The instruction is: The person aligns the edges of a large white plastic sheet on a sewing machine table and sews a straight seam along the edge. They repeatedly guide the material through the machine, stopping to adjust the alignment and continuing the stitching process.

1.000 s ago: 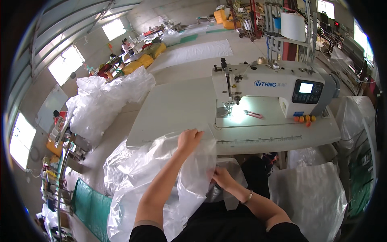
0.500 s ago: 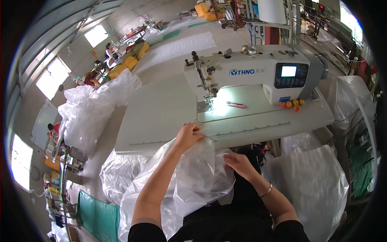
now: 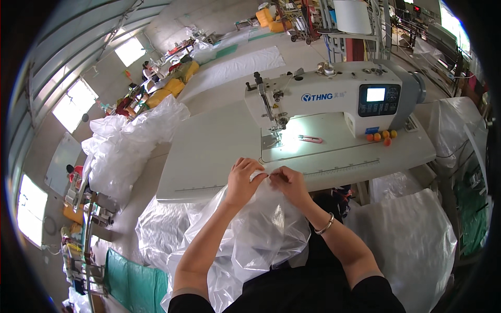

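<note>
Clear plastic sheeting point(image 3: 269, 227) spills from the front edge of the sewing table point(image 3: 209, 141) into my lap in loose, shiny folds. At its upper edge my left hand point(image 3: 243, 180) is closed, thumb and fingers pinching the film over the table's front edge. Close beside it, my right hand point(image 3: 288, 183) also pinches the film, its fingertips slightly blurred and almost meeting those of the left. Just beyond both hands stands a white sewing machine point(image 3: 323, 83), its lamp lit over the needle area. The exact edge of film between the fingertips is hard to make out.
A pink utility knife point(image 3: 311, 139) lies on the machine bed. Several small orange fruits point(image 3: 385, 135) sit by the machine's base. Plastic heaps stand on the left point(image 3: 122, 151) and right point(image 3: 412, 240). A green sheet point(image 3: 133, 281) lies at the lower left.
My right hand has moved up and left to the film's upper edge beside my left hand. The left hand stays near the same spot on the table edge. The view has shifted slightly.
</note>
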The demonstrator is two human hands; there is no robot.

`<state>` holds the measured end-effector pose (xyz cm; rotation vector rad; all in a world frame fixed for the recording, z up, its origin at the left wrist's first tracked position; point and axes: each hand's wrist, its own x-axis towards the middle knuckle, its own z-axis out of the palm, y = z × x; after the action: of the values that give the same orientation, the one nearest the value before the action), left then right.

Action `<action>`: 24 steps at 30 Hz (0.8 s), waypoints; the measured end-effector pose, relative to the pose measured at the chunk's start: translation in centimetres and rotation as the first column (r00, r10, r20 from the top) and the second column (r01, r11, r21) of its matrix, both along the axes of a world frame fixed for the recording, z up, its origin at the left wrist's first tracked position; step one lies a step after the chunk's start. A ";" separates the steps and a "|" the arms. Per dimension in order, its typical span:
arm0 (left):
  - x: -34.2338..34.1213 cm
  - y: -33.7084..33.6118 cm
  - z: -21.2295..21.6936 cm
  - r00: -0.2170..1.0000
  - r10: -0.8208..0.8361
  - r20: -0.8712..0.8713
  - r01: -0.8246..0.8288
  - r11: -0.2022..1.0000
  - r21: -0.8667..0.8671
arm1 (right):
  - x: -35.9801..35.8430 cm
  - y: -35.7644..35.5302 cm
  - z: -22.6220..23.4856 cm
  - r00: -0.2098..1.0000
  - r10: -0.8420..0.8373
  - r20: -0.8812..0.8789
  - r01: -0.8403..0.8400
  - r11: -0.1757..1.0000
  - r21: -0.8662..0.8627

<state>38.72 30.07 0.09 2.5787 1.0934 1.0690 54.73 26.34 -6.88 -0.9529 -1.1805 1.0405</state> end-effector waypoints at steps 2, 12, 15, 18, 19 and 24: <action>-0.3 -0.6 0.2 1.000 -0.007 -0.030 0.007 1.000 0.007 | 0.0 -0.8 0.7 1.000 0.002 0.022 -0.002 1.000 0.010; 0.6 -0.6 1.1 0.985 -0.077 0.152 0.099 0.985 -0.143 | 0.0 -1.8 0.9 0.937 -0.112 0.331 0.066 0.987 0.147; 0.6 -0.3 1.0 0.970 -0.066 0.234 0.110 0.978 -0.180 | 0.2 -1.6 0.3 0.916 -0.111 0.385 0.038 0.981 0.193; 0.5 0.2 0.9 0.964 -0.097 0.246 0.140 0.977 -0.161 | 0.1 -1.6 -0.1 0.921 -0.117 0.372 0.029 0.971 0.236; 0.4 0.1 1.0 0.967 -0.078 0.243 0.135 0.965 -0.227 | 0.0 -1.7 -0.1 0.928 -0.118 0.355 0.030 0.969 0.244; -1.2 1.0 2.0 0.976 -0.060 0.211 0.163 0.843 -0.513 | -0.5 -2.5 0.6 0.962 -0.050 0.268 0.002 0.985 0.174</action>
<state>37.48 31.03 2.08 2.0327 1.0014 0.8153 54.24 23.82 -6.30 -0.9920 -1.4554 0.7879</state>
